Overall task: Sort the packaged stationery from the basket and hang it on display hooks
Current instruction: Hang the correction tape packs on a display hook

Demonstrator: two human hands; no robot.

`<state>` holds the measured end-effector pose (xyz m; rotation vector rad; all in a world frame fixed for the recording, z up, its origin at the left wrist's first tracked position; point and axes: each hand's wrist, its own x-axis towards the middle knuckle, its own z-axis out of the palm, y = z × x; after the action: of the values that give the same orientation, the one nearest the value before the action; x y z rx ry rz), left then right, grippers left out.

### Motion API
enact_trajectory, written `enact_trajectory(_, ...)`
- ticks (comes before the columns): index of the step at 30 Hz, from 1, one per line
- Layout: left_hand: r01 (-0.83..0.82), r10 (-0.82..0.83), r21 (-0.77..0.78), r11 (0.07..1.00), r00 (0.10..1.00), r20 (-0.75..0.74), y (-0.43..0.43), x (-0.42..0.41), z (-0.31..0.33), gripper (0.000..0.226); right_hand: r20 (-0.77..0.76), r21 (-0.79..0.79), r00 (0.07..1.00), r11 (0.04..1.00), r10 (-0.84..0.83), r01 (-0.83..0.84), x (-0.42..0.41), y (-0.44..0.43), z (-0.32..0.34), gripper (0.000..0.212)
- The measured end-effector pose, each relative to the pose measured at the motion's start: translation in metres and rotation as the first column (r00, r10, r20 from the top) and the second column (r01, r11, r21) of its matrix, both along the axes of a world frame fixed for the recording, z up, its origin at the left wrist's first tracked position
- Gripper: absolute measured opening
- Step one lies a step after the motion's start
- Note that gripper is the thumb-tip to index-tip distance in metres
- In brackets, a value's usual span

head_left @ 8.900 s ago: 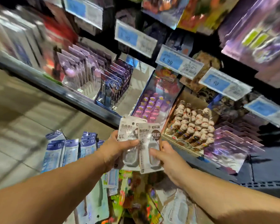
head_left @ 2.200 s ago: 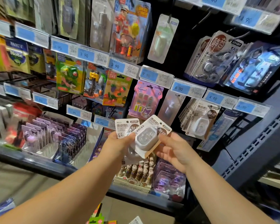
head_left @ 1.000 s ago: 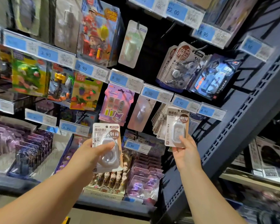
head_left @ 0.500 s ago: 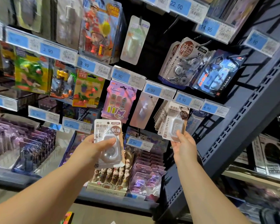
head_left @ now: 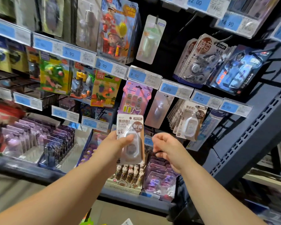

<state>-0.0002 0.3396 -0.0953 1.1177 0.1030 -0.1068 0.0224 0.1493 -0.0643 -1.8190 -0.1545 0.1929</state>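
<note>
My left hand [head_left: 116,144] grips a white carded correction-tape pack [head_left: 131,129] with a brown round label, thumb across its clear blister, held upright in front of the shelf. My right hand [head_left: 166,147] is just to its right, fingers curled and holding nothing, close to the pack's edge but apart from it. A matching pack [head_left: 191,121] hangs at the front of a stack on a display hook below the 4.90 price tag [head_left: 201,99], up and right of my right hand.
Hooks carry a purple eraser card [head_left: 135,99], a fruit eraser card [head_left: 105,88] and silver correction-tape packs [head_left: 199,60]. Below, the shelf holds purple boxed packs [head_left: 55,140] and a tray of small figures [head_left: 130,174]. A dark blue slotted upright [head_left: 250,132] stands right.
My right hand let go of its pack, which now hangs on the hook, and drew back down-left toward the left hand. My left hand raised its pack slightly.
</note>
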Motion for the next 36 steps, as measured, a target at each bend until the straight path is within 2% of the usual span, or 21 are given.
enact_trajectory(3,0.045,-0.045,-0.010,0.999,0.999,0.021,-0.004,-0.003,0.001,0.032,-0.039,-0.042,0.979,0.979,0.200,-0.202,-0.010,0.013,-0.001,0.026)
enact_trajectory(6,0.074,-0.072,-0.011,0.997,0.994,0.079,-0.008,-0.007,0.004,0.027,-0.023,-0.079,0.969,0.966,0.244,-0.245,-0.015,0.018,-0.002,0.031)
enact_trajectory(11,0.063,-0.069,0.075,0.995,0.994,0.082,-0.019,-0.007,0.006,0.027,-0.020,0.067,0.990,0.988,0.138,-0.136,-0.014,0.002,0.000,0.033)
enact_trajectory(17,0.094,-0.136,0.357,0.929,0.986,0.095,-0.065,0.003,0.008,0.013,-0.005,0.223,0.997,0.972,-0.079,0.078,-0.011,-0.038,0.004,0.028)
enact_trajectory(26,0.074,-0.155,0.492,0.867,0.980,0.125,-0.126,0.041,0.035,0.014,0.073,0.281,0.944,0.915,-0.321,0.289,-0.001,-0.083,0.012,0.018)
enact_trajectory(36,0.042,-0.128,0.519,0.854,0.983,0.130,-0.140,0.058,0.034,0.015,0.110,0.302,0.928,0.902,-0.356,0.310,0.015,-0.089,0.010,0.021)
